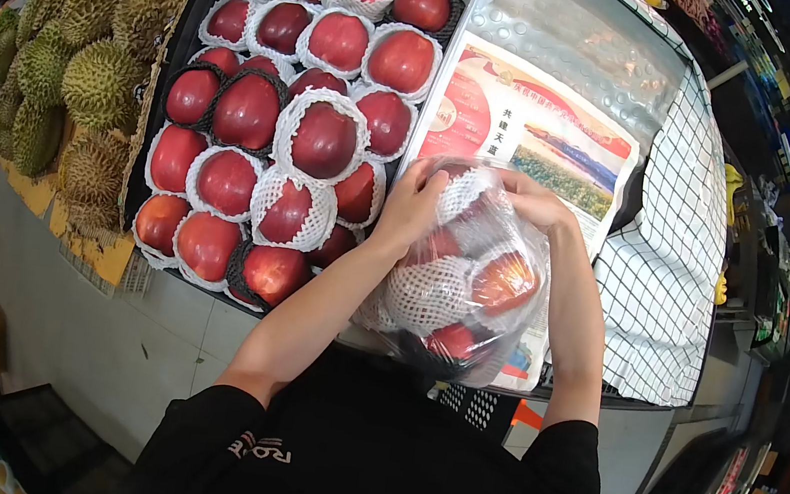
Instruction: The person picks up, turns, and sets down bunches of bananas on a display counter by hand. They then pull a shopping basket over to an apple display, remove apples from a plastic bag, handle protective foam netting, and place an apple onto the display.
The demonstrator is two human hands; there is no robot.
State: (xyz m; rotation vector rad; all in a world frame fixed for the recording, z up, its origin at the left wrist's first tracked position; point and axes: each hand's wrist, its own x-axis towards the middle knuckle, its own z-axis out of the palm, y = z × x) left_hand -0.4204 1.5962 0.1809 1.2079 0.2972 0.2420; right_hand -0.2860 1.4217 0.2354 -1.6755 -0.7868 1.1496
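A clear plastic bag [470,288] full of red apples in white foam nets stands in front of me, resting on the newspaper and the tray's edge. My left hand [413,207] is closed on the left side of its top, thumb toward the opening. On the opposite side, my right hand [532,204] grips the rim with bent fingers, partly hidden behind the plastic. One netted apple [463,194] shows at the top of the bag between my hands. Left of the bag, a large tray holds rows of red apples [323,141], most in white foam nets, a few in black ones.
Durians [103,85] are piled on cardboard at the far left. A printed newspaper [542,136] lies under and beyond the bag, beside bubble wrap [585,41]. White checked cloth [659,274] covers the right side. Grey floor tiles [129,341] show below the stand.
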